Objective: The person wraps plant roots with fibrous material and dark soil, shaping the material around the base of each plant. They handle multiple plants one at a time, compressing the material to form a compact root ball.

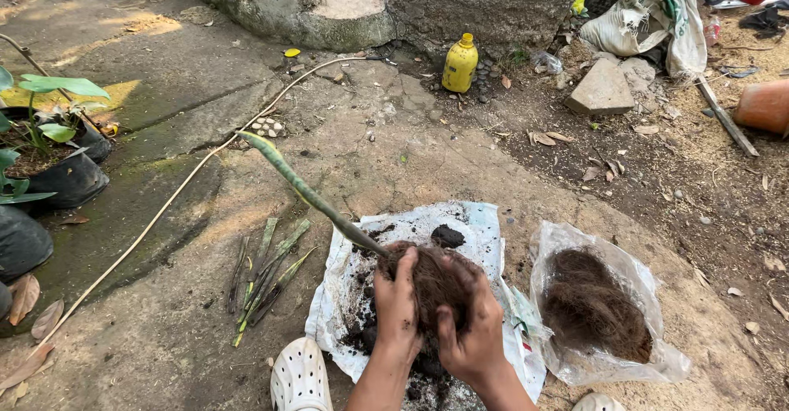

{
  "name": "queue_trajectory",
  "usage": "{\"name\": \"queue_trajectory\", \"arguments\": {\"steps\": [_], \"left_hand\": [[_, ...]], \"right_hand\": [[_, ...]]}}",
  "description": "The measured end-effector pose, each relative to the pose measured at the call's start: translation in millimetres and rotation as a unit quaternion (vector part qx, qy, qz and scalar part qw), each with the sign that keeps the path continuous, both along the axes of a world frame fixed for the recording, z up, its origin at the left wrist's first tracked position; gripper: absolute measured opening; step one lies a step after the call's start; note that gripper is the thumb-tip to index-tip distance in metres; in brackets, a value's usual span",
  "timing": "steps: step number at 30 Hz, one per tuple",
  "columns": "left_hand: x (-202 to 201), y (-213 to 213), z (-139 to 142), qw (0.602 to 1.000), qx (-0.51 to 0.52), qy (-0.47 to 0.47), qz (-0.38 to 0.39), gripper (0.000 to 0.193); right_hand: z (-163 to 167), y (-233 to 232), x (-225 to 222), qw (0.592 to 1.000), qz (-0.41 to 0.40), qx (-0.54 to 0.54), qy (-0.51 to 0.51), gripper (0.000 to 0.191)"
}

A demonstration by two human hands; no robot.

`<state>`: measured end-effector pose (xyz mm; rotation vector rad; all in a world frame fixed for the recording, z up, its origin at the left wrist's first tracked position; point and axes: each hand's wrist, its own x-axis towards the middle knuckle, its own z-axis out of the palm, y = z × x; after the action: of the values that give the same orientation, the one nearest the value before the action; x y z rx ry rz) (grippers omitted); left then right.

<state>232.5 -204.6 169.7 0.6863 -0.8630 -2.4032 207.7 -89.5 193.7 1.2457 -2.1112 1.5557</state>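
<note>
Left hand (pixel 397 302): fingers wrapped tight on the brown fiber ball (pixel 433 284).
Right hand (pixel 470 329): fingers squeezing the ball too.
Stem (pixel 308 191): pokes up past the fingertips.

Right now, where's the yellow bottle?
In the head view, the yellow bottle stands upright at top centre, on the ground against the stone wall, left of the flat stone slab.

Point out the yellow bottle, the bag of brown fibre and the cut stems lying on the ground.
yellow bottle (pixel 459 66): head view, middle of its body.
bag of brown fibre (pixel 593 304): head view, on the fibre mass seen through the clear plastic.
cut stems (pixel 267 275): head view, middle of the bundle.
</note>
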Motion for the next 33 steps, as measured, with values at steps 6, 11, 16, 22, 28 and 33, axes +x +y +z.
{"name": "queue_trajectory", "arguments": {"steps": [6, 11, 16, 22, 28, 33], "left_hand": [[3.7, 17.0, 4.7, 0.992, 0.115, 0.053, -0.028, 0.039], [3.0, 20.6, -3.2, 0.974, -0.152, -0.001, -0.167, 0.061], [-0.8, -3.7, -4.5, 0.893, -0.425, -0.147, -0.038, 0.089], [7.8, -16.2, 3.4, 0.947, -0.251, 0.091, -0.176, 0.118], [8.4, -18.8, -3.8, 0.908, -0.295, 0.237, -0.179, 0.044], [3.9, -10.4, -6.5, 0.986, -0.118, 0.115, -0.03, 0.022]], "right_hand": [[-21.0, 3.5, -7.2, 0.994, -0.072, -0.032, 0.08, 0.051], [-50.7, 9.0, -30.0, 0.969, -0.056, -0.12, -0.207, 0.046], [-72.4, 18.4, -50.4, 0.674, 0.058, -0.286, -0.678, 0.037], [-93.3, 28.6, -50.6, 0.588, 0.103, -0.282, -0.751, 0.023], [-80.1, 21.3, -39.6, 0.635, 0.06, -0.226, -0.736, 0.036], [-31.1, 21.4, -41.6, 0.623, 0.028, -0.09, -0.776, 0.078]]}}
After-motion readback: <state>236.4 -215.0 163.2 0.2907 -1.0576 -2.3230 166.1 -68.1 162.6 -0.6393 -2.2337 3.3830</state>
